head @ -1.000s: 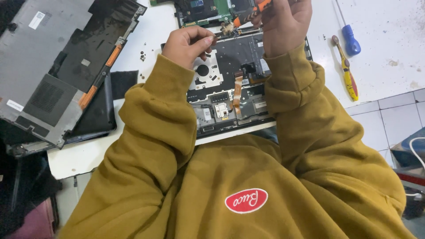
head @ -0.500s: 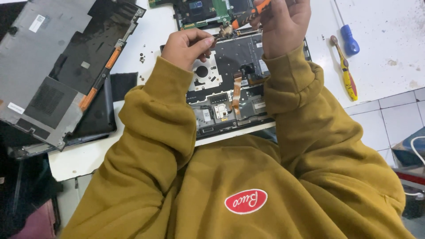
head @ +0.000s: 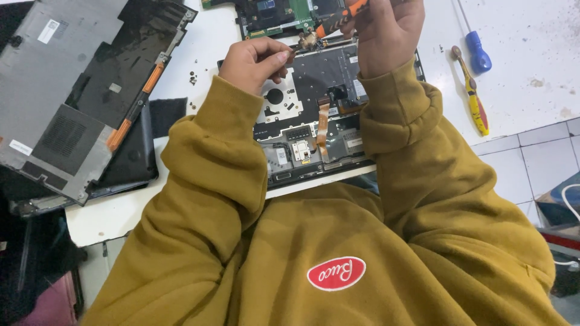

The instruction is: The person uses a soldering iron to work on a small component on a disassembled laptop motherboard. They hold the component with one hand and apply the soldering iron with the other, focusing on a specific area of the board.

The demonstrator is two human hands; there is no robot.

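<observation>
Mustard sleeves (head: 235, 163) nearest the camera, covering both forearms and the near edge of the opened laptop base (head: 314, 130). Base on the white table (head: 531, 66), just past the chest; orange ribbon cable (head: 323, 130) down its middle.

Left hand (head: 254, 60) over the base's far left corner, wrist bent, fingers curled, thumb and forefinger pressed together on a small brownish part (head: 308, 40); part too small and blurred to identify.

Right hand (head: 386, 33) over the base's far right corner, raised, back toward the camera, partly cut off by the top edge. Fist wrapped round an orange-handled tool (head: 341, 15), handle slanting down-left, tip at the small part beside the left fingertips; exact tip contact hard to make out.

Right of the base: yellow screwdriver (head: 474, 99) and blue screwdriver (head: 477, 54), well apart from both hands. Left of the base: removed grey bottom cover (head: 72, 90), cut off at the edge. Beyond the base: green circuit board (head: 284, 12), mostly cropped.
</observation>
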